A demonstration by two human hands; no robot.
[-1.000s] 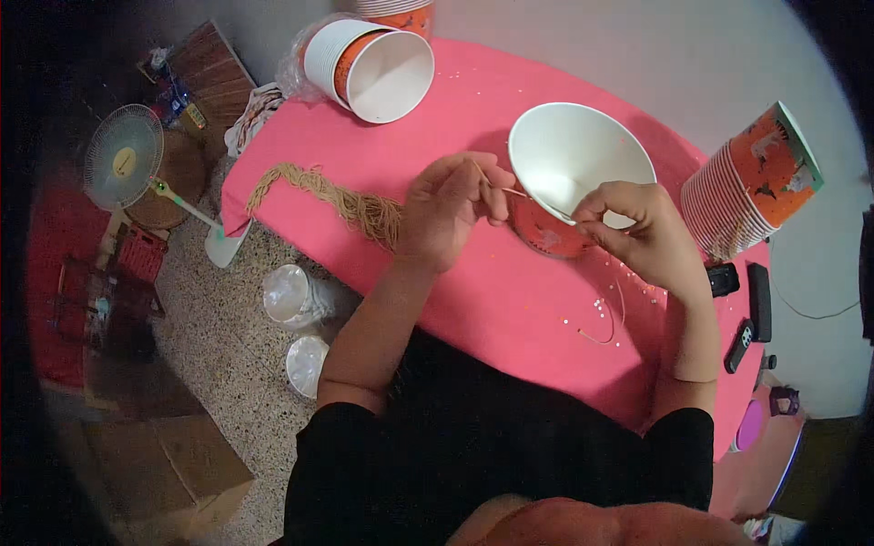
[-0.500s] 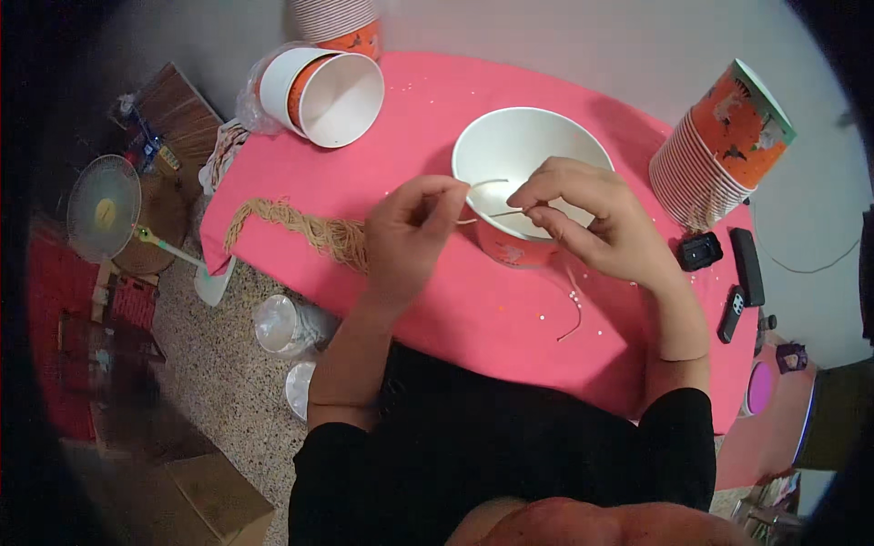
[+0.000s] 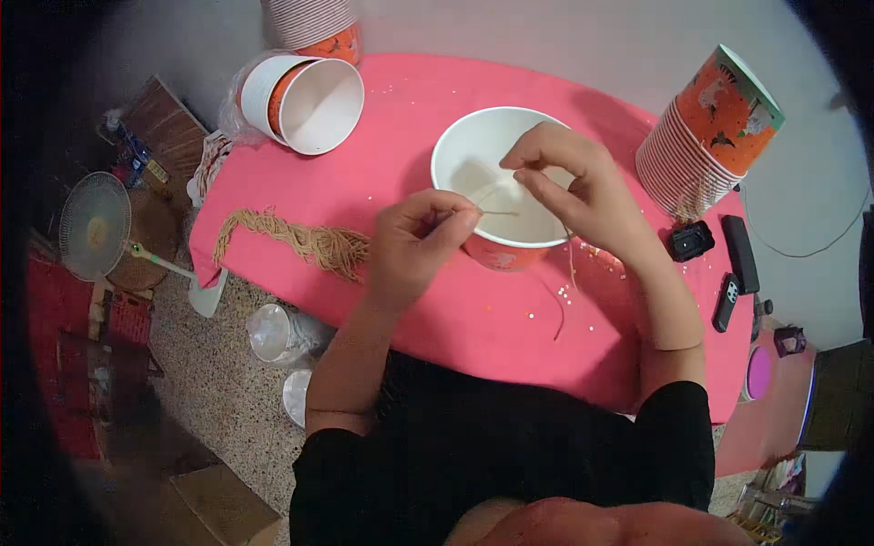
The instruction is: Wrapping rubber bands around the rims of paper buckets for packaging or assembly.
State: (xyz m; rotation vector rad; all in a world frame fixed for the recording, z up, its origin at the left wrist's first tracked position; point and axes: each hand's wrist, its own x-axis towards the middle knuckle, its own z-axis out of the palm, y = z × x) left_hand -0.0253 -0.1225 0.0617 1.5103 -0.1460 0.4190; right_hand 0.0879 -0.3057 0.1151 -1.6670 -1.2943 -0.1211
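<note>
A white paper bowl (image 3: 473,146) with an orange outside stands on the pink tablecloth (image 3: 428,100). My left hand (image 3: 414,250) pinches one end of a thin tan string (image 3: 496,214) at the bowl's near rim. My right hand (image 3: 578,187) hovers over the bowl's right side, fingers pinched on the same string, whose loose end (image 3: 563,300) trails down across the cloth. A bundle of tan strings (image 3: 300,241) lies on the cloth just left of my left hand.
Stacks of orange paper bowls stand at the back left (image 3: 305,96) and far right (image 3: 706,136). Black remotes (image 3: 737,250) and a small black device (image 3: 689,241) lie at the right edge. A fan (image 3: 96,227), plastic cups (image 3: 273,332) and a cardboard box (image 3: 228,500) sit on the floor to the left.
My right hand has come off the bowl's side and risen over its rim, taking the string. Both hands now pinch it above the bowl. The view has shifted slightly.
</note>
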